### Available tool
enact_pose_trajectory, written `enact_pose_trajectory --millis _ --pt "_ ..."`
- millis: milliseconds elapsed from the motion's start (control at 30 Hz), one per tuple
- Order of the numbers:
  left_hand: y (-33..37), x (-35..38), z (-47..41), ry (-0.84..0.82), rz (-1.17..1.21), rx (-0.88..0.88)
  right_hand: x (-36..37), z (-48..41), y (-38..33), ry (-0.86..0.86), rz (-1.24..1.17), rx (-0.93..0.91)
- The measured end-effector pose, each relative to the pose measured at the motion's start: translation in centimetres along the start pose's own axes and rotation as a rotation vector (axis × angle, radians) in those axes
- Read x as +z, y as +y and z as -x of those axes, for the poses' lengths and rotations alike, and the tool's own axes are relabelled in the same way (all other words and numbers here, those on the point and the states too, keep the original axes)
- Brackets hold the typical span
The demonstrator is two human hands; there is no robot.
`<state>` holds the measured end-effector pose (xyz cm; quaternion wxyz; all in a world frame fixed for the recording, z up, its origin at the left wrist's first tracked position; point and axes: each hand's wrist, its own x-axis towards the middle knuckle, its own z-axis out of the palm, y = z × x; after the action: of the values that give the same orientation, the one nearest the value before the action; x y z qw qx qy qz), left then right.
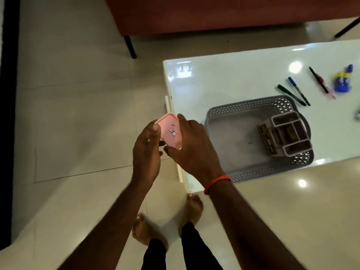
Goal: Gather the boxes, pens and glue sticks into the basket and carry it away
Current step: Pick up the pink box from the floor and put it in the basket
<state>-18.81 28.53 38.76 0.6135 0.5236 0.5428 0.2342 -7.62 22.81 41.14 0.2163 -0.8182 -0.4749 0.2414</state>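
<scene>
Two grips on one box, over bare floor

From the head view, the pink box (171,129) hung just off the left edge of the desk (224,80), above the tile and not far from my bare feet. If either side had slipped, I judged it would have dropped to the floor and perhaps popped open. My left grip (147,149) was curled, thumb on the box's left corner, fingers tucked beneath. My right grip (192,147) wrapped its right edge from above. The grey basket (220,133) sat on the desk to the right, with an organiser (286,133) filling its far end. Pens (298,90) and blurred glue sticks (342,80) lay beyond it.
</scene>
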Motion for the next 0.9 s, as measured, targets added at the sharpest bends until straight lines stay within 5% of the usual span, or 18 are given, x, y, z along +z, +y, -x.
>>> enact_pose_trajectory --millis 300,600,900 --pt "0.9 8.6 -2.0 -0.323 -0.254 0.124 -4.5 1.0 9.6 0.146 -0.047 0.241" --pt "2.0 14.4 -4.2 -0.503 -0.419 0.153 -4.4 0.8 15.0 0.191 -0.08 0.294" --pt "-0.4 16.6 -4.7 -0.681 -0.863 0.346 -1.9 1.6 18.3 0.044 -0.168 0.355"
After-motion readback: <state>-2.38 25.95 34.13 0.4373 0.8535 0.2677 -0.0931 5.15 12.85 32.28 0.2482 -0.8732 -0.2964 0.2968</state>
